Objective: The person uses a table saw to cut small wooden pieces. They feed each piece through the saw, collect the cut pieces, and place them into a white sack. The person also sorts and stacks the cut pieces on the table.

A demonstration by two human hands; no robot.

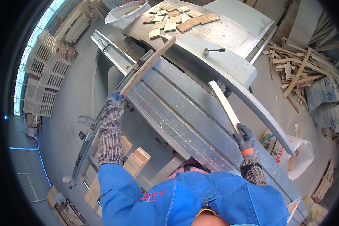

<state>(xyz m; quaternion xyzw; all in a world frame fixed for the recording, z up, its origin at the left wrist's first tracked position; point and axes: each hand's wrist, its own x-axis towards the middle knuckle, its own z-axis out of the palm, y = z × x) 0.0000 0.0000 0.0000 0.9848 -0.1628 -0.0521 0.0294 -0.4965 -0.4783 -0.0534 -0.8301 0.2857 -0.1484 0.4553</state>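
In a grey glove, my left hand (115, 98) is closed on the near end of a long wooden board (148, 66). The board lies along the metal fence, across the left end of a grooved sliding saw table (177, 101), and its far end reaches toward the fixed tabletop. My right hand (245, 137), gloved with an orange cuff, grips the lower end of a pale wooden strip (224, 107). That strip slants up and away over the right side of the sliding table. Sawdust and small chips dot the metal.
Several short cut wood blocks (175, 19) lie on the far tabletop (222, 34). A lever knob (214, 51) stands on the long curved guide rail. At right are a scrap wood heap (301, 71) and sacks (324, 90); at left, stacked pallets (45, 71). Planks (135, 162) rest beside my left arm.
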